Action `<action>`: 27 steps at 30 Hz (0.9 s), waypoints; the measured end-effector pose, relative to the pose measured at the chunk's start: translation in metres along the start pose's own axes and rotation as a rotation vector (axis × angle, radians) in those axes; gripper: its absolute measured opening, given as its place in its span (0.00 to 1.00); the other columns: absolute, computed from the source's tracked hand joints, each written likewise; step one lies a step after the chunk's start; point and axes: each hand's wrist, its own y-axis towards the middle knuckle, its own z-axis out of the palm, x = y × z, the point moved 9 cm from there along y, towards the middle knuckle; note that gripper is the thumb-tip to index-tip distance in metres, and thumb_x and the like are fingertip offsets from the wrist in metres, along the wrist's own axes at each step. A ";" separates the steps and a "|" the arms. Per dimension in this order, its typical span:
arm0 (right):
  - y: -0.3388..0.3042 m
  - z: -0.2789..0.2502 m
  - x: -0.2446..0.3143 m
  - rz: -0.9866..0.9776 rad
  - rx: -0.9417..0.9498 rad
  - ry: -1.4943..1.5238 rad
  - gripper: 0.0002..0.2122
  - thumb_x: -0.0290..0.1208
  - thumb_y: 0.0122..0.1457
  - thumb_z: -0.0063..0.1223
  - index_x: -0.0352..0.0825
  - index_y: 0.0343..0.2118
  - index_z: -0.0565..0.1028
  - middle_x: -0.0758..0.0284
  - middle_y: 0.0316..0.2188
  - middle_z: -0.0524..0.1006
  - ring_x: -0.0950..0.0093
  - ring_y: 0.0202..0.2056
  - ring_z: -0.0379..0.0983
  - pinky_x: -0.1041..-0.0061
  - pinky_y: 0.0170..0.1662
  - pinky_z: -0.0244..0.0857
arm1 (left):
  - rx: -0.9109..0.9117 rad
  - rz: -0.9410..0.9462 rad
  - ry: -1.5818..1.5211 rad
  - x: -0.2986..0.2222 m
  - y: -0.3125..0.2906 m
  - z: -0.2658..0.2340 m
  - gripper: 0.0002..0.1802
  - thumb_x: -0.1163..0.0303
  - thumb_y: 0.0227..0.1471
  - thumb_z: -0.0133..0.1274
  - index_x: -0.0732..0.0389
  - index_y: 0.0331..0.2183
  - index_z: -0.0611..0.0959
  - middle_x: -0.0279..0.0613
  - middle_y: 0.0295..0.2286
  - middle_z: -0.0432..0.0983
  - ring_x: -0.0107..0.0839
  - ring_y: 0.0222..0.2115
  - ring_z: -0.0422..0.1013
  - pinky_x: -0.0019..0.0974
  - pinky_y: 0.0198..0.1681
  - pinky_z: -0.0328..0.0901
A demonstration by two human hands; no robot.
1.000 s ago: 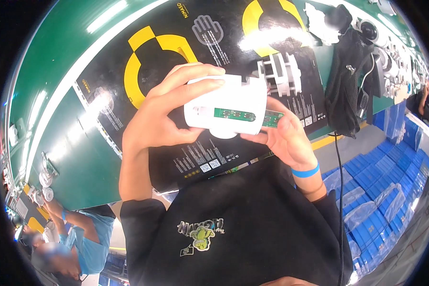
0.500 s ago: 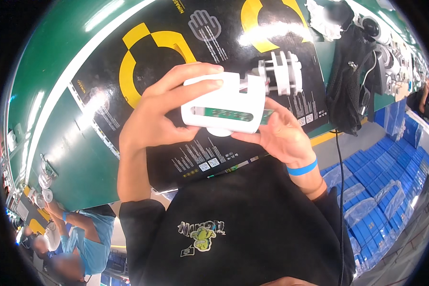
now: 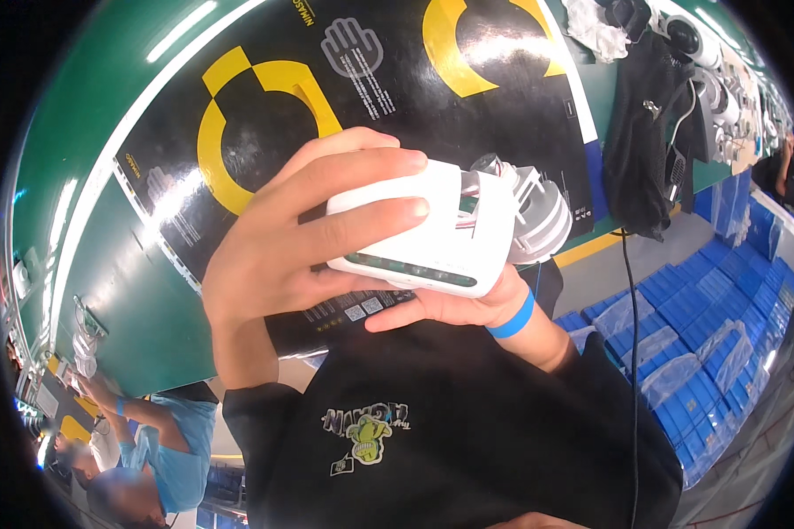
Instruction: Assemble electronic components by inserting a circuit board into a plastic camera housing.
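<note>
A white plastic housing (image 3: 490, 238) with rounded corners is tilted in front of me above the table. Through its long slot shows a green circuit board (image 3: 415, 271). Thin wires (image 3: 468, 214) are visible in the opening at its upper right. A white and grey ringed part (image 3: 543, 220) hangs against its right side. My left hand (image 3: 300, 220) wraps over the housing from the left, with fingers across its top. My right hand (image 3: 472, 307) is closed under its lower right, thumb stretched out leftward below it; the other fingers are hidden behind it.
A black printed mat (image 3: 397, 141) with yellow shapes covers part of the green table (image 3: 150, 304). Black mesh fabric (image 3: 644, 132) and white devices (image 3: 719, 101) lie at the right. Blue boxes (image 3: 679, 326) stand beyond the table edge. Another person (image 3: 181, 441) works at the lower left.
The housing has come closer and tilted, its slot now facing lower. The ringed part swung down beside it. My right hand moved from the board's right end to underneath the housing.
</note>
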 end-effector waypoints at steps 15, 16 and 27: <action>-0.067 -0.007 0.038 -0.454 0.016 -0.258 0.51 0.64 0.43 0.53 0.40 0.63 0.42 0.58 0.62 0.48 0.55 0.61 0.47 0.58 0.56 0.57 | -0.043 0.002 0.046 0.003 0.003 -0.005 0.34 0.80 0.22 0.61 0.56 0.42 0.79 0.44 0.47 0.69 0.49 0.47 0.66 0.44 0.47 0.64; -0.067 0.002 0.046 -0.474 -0.051 -0.323 0.49 0.66 0.44 0.49 0.39 0.63 0.44 0.58 0.61 0.50 0.56 0.60 0.50 0.59 0.53 0.61 | -0.059 0.007 0.021 0.007 0.004 -0.003 0.34 0.80 0.22 0.60 0.56 0.42 0.79 0.44 0.47 0.69 0.49 0.48 0.65 0.44 0.47 0.63; -0.081 0.072 0.101 -1.143 -0.351 -1.611 0.41 0.37 0.39 0.67 0.28 0.54 0.55 0.57 0.49 0.63 0.67 0.48 0.65 0.71 0.52 0.58 | -0.206 -0.066 0.106 0.037 -0.009 -0.005 0.35 0.80 0.26 0.59 0.58 0.45 0.76 0.45 0.48 0.69 0.43 0.48 0.66 0.39 0.49 0.63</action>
